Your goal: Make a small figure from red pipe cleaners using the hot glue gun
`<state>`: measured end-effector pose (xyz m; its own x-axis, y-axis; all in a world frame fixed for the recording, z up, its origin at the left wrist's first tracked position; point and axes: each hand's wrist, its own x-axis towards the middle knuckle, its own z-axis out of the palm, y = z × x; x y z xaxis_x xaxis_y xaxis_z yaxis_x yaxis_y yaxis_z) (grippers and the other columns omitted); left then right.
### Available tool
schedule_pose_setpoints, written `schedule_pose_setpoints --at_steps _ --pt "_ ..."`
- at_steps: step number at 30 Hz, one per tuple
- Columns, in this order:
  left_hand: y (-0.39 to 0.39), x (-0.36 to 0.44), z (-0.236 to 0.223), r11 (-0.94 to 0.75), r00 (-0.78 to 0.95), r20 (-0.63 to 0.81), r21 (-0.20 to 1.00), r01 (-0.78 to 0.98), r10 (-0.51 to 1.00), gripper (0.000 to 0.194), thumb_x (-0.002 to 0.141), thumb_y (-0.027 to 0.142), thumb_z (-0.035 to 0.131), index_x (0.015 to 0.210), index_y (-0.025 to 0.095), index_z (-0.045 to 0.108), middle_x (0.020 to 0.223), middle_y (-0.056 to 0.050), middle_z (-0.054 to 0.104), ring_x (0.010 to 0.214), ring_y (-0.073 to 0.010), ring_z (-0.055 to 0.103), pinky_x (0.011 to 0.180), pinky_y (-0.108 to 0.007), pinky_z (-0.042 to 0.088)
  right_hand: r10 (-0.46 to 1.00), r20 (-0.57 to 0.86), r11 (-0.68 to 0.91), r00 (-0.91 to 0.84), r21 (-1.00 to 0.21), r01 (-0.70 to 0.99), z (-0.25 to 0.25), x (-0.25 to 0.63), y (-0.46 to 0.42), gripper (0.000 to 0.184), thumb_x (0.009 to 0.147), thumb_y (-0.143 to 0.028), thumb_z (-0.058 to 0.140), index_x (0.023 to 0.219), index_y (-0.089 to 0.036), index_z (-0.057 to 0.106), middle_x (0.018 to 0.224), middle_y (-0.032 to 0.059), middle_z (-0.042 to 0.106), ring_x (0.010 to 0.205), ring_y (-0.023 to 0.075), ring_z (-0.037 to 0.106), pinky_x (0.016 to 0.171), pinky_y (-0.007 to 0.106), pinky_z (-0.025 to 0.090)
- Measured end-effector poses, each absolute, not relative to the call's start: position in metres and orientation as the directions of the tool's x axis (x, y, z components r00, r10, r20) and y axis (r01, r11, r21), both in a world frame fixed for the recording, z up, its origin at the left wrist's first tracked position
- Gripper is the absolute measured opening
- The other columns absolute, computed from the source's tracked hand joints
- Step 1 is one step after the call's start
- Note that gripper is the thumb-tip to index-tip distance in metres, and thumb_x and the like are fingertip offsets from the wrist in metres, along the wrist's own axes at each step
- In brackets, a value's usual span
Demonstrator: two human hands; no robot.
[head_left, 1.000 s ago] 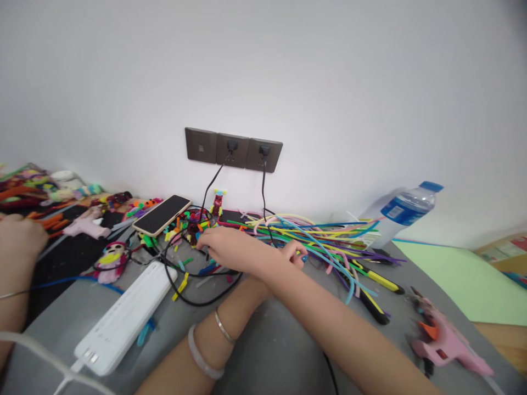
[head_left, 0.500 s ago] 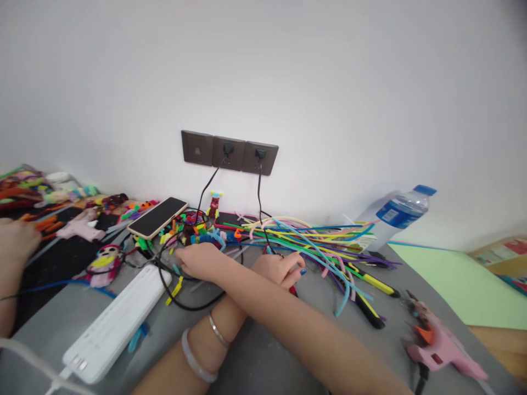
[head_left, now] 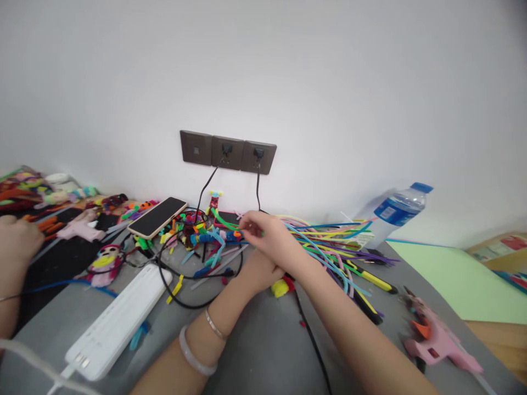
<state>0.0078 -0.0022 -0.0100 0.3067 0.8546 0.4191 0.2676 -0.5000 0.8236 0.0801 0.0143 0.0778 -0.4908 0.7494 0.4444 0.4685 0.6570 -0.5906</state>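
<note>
My right hand point(head_left: 267, 236) crosses over my left, its fingers closed on a green pipe cleaner point(head_left: 224, 221) that extends to the left. Beneath it, my left hand point(head_left: 257, 270), with a silver bangle and a pale bracelet on its wrist, is closed. A red-and-yellow fuzzy piece point(head_left: 281, 287) sticks out below the left fingers, which are mostly hidden. Just left of my hands lies a bundle of blue pipe cleaners point(head_left: 212, 237). Behind and to the right spreads a pile of long coloured pipe cleaners point(head_left: 329, 236).
Another person's hand point(head_left: 18, 241) is at the left edge. A white power strip point(head_left: 117, 323), a phone point(head_left: 158, 215) and a pink figure point(head_left: 106, 266) lie left. On the right are cutters point(head_left: 374, 277), a pink glue gun point(head_left: 440, 340), a bottle point(head_left: 401, 206) and green paper point(head_left: 453, 280). Black cords run across the table.
My right hand moved left over the table, then back right and up, and now has a green pipe cleaner in it. My left hand shifted slightly left, and the red-and-yellow piece shows more.
</note>
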Motion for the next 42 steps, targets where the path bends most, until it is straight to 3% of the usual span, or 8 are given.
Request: schedule_pose_setpoints --at_steps 3,8,15,22,26,31,35,42 --pt "0.000 0.006 -0.003 -0.502 0.301 0.434 0.842 0.200 0.849 0.012 0.084 0.021 0.052 0.083 0.018 0.063 0.069 -0.004 0.061 0.067 -0.0208 0.058 0.068 -0.032 0.046 0.779 0.547 0.627 -0.308 -0.670 0.398 0.069 0.120 0.008 0.020 0.084 -0.011 0.054 0.097 -0.020 0.067 0.087 0.0029 0.067 0.077 0.0158 0.062 0.071 0.027 0.048" --pt "0.011 0.002 0.005 -0.367 0.054 0.375 0.922 -0.123 0.925 0.016 0.089 0.024 0.052 0.104 0.019 0.057 0.067 0.002 0.055 0.059 -0.0137 0.053 0.059 -0.025 0.044 0.822 0.561 0.556 -0.092 -0.759 0.340 0.035 0.166 0.010 0.013 0.088 -0.020 0.054 0.092 -0.020 0.067 0.085 0.0031 0.065 0.076 0.0170 0.062 0.067 0.028 0.048" --pt "0.025 -0.002 0.006 -0.180 0.007 0.197 0.909 -0.377 0.980 0.035 0.075 0.039 0.074 0.100 0.018 0.060 0.064 0.005 0.057 0.054 -0.0104 0.053 0.053 -0.022 0.045 0.743 0.650 0.637 -0.159 -0.612 0.468 0.012 0.176 0.014 0.015 0.086 -0.012 0.051 0.090 -0.020 0.063 0.082 0.0026 0.059 0.070 0.0164 0.053 0.063 0.029 0.042" --pt "0.024 -0.004 0.008 -0.111 -0.018 0.113 0.909 -0.402 0.993 0.035 0.068 0.043 0.079 0.084 0.017 0.062 0.059 0.005 0.059 0.054 -0.0090 0.056 0.057 -0.022 0.049 0.802 0.587 0.578 -0.113 -0.715 0.393 0.004 0.177 0.013 0.012 0.087 -0.018 0.054 0.090 -0.021 0.065 0.085 0.0039 0.060 0.076 0.0183 0.054 0.067 0.031 0.043" --pt "0.020 -0.002 0.010 -0.065 0.029 0.085 0.905 -0.421 0.996 0.038 0.066 0.045 0.082 0.084 0.016 0.064 0.067 0.000 0.068 0.063 -0.0133 0.065 0.064 -0.026 0.054 0.909 0.409 0.412 0.082 -0.911 -0.016 -0.001 0.171 0.016 0.019 0.083 -0.034 0.066 0.097 -0.023 0.065 0.086 0.0023 0.063 0.073 0.0166 0.056 0.066 0.030 0.047" --pt "0.018 0.000 0.008 -0.072 0.111 0.114 0.942 -0.327 0.987 0.033 0.066 0.043 0.082 0.081 0.016 0.070 0.072 -0.004 0.073 0.071 -0.0177 0.069 0.068 -0.029 0.055 0.978 0.206 0.195 0.017 -0.895 -0.401 -0.002 0.157 0.016 0.036 0.072 -0.044 0.080 0.097 -0.022 0.069 0.074 -0.0013 0.061 0.063 0.0121 0.053 0.059 0.023 0.046" --pt "0.021 -0.004 0.004 -0.163 0.118 0.187 0.968 -0.189 0.975 0.024 0.069 0.036 0.078 0.081 0.016 0.074 0.071 -0.002 0.070 0.065 -0.0149 0.063 0.061 -0.026 0.050 0.988 0.148 0.120 -0.034 -0.895 -0.429 -0.005 0.153 0.017 0.036 0.071 -0.053 0.079 0.075 -0.019 0.069 0.064 -0.0013 0.060 0.057 0.0104 0.053 0.053 0.021 0.044" --pt "0.025 -0.011 0.007 -0.267 0.153 0.278 0.960 -0.084 0.948 0.013 0.068 0.027 0.074 0.074 0.017 0.068 0.075 -0.002 0.068 0.069 -0.0150 0.062 0.065 -0.025 0.050 0.995 0.092 0.072 -0.029 -0.905 -0.419 -0.006 0.155 0.017 0.040 0.072 -0.057 0.076 0.068 -0.018 0.067 0.052 -0.0036 0.053 0.047 0.0097 0.047 0.047 0.022 0.041"
